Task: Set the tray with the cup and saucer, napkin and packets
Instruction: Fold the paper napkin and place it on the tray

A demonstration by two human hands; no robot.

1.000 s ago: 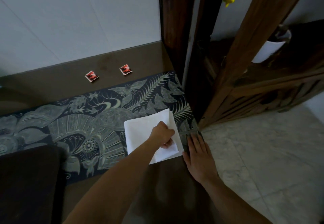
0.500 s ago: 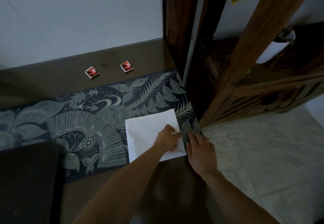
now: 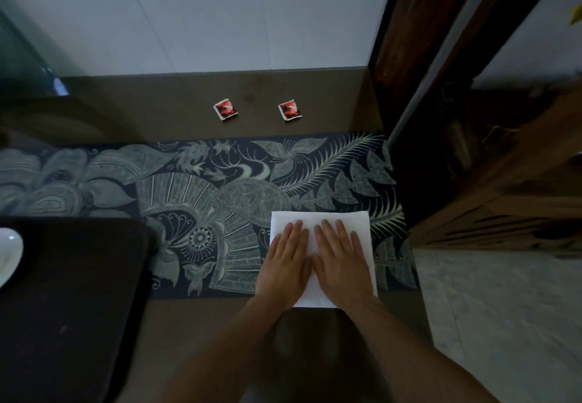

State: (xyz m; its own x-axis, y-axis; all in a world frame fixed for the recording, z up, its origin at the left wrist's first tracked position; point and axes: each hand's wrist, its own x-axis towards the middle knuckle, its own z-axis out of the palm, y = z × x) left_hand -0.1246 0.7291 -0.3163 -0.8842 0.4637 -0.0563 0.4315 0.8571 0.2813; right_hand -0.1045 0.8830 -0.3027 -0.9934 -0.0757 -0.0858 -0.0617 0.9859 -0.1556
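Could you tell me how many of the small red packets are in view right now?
2. One packet lies on the bare tabletop beyond the patterned runner; the other packet lies to its right.

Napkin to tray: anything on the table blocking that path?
Nothing visible does. The napkin lies flat under both hands, left hand and right hand, on the patterned runner. The dark tray sits to its left with only bare runner between. The two red packets lie farther back, off that line.

Two packets (image 3: 225, 110) (image 3: 290, 110), one napkin (image 3: 318, 221), one tray (image 3: 72, 292)
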